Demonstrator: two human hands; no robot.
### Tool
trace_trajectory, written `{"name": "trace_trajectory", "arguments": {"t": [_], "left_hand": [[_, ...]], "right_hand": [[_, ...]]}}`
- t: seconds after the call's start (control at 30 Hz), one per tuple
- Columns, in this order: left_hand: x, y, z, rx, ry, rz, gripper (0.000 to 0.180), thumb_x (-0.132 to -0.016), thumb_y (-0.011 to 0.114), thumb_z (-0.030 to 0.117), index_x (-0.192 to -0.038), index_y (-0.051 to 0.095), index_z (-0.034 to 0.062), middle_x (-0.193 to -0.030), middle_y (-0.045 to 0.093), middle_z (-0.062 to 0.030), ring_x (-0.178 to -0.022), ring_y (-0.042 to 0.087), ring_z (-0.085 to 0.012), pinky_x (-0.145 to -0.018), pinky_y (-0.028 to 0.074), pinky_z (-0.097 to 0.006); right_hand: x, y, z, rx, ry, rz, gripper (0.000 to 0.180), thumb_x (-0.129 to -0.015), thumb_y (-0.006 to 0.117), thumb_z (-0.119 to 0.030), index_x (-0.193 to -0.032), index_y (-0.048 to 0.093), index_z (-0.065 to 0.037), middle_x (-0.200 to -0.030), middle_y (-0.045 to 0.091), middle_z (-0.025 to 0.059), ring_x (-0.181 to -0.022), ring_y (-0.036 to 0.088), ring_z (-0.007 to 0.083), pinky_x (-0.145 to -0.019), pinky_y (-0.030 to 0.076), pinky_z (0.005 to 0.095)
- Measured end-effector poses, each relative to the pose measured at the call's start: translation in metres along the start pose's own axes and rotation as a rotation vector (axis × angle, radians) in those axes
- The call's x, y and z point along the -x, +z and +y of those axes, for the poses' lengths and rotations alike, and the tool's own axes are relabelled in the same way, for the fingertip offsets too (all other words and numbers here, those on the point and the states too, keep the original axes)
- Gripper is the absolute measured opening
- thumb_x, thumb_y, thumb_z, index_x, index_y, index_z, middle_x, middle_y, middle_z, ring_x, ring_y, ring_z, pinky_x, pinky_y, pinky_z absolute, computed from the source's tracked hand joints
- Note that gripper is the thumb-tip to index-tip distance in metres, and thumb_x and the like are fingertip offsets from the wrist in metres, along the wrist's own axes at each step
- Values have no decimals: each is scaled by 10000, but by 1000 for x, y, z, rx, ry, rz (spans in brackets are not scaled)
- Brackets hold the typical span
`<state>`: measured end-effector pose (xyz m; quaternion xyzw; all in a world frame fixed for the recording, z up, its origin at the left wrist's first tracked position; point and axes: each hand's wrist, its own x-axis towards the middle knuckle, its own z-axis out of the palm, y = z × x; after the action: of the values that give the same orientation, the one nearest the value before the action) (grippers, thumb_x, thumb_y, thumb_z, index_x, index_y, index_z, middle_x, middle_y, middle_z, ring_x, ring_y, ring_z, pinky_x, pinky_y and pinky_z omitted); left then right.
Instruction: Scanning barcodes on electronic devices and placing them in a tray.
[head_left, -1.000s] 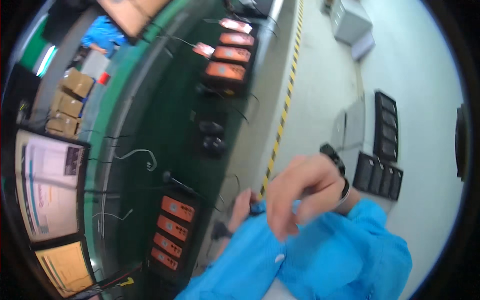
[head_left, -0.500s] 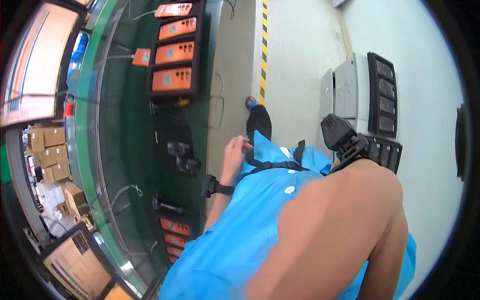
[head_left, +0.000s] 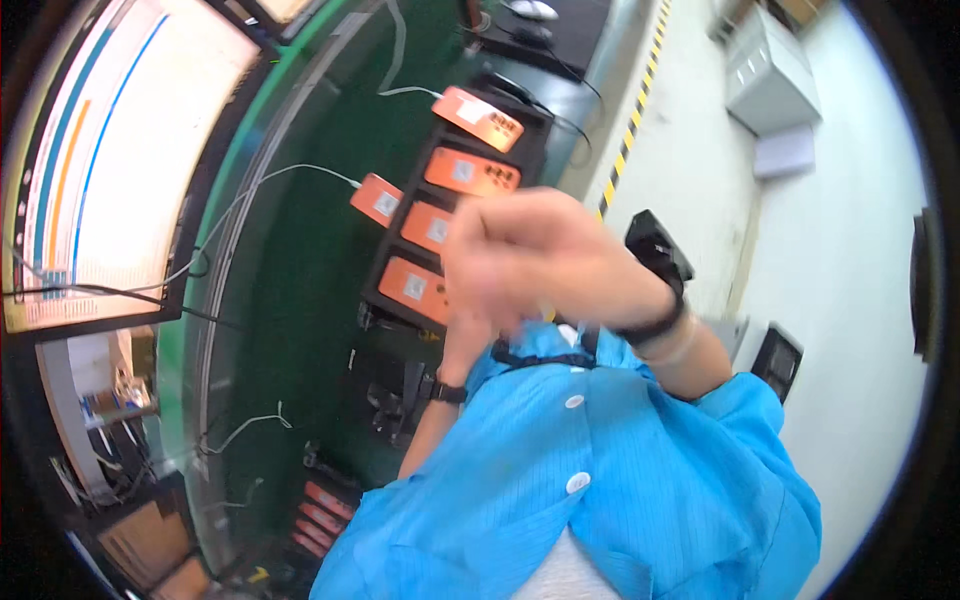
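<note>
My right hand [head_left: 545, 250] is raised in front of my chest, its fingers curled in and smeared by motion. Whether it holds anything cannot be made out. Behind it is my left hand [head_left: 468, 345], its fingers covered by the right one. Both wrists carry black strapped devices. Beyond the hands, a black tray [head_left: 372, 292] holds several orange phones [head_left: 410, 288] with white labels, backs up; the right hand hides part of them. At the tray's far end, a phone [head_left: 478, 118] has a white cable plugged in. Another cabled orange phone [head_left: 378, 200] lies against the tray's left side.
A large lit monitor [head_left: 130, 150] stands left of the green bench mat [head_left: 290, 340]. Dark gadgets [head_left: 395, 400] and a second group of orange phones [head_left: 322, 515] lie nearer me. Right of the bench, a yellow-black floor stripe [head_left: 632, 130] runs toward a white cabinet [head_left: 770, 75].
My right arm has swung from my right side to in front of my chest, now overlapping the left hand. The view has turned, so the phone tray appears farther right and tilted.
</note>
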<state>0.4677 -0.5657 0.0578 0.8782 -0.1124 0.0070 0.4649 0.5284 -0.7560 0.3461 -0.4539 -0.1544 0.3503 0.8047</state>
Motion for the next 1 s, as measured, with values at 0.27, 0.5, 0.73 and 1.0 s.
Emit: {"name": "trace_trajectory", "arguments": {"t": [0.27,0.5,0.73,1.0], "left_hand": [[-9,-8,-10,-277,-402,609,245,-901,578,175,-1061,609,-8,-1158,575,-206,-1117,510,-369,-982,389,-462],[-13,43,-34,-583,-1109,892,481,-966,494,267,-1355,393,3,-1333,434,-257,-1233,429,-421,-1011,354,-506],[-34,38,-30,-516,-1122,1010,450,-939,525,233,-1323,442,14,-1244,534,-232,-1136,524,-404,-941,443,-463],[-36,31,-39,-593,-1063,994,422,-966,493,254,-1309,456,11,-1183,554,-231,-1090,548,-402,-888,473,-472]], "right_hand": [[-228,-186,183,1301,-201,235,344,-847,639,-294,-1072,636,-34,-1057,619,175,-1041,559,366,-918,448,459],[-331,-207,227,1124,92,-122,615,-836,700,-342,-1271,459,19,-1163,583,237,-1090,569,382,-927,471,423],[-356,-245,249,576,558,-181,389,-914,660,-304,-1092,653,42,-984,662,35,-853,588,94,-751,480,265],[-381,-266,261,720,348,-236,396,-914,644,-355,-1062,669,11,-880,653,25,-721,555,114,-647,476,299]]}}
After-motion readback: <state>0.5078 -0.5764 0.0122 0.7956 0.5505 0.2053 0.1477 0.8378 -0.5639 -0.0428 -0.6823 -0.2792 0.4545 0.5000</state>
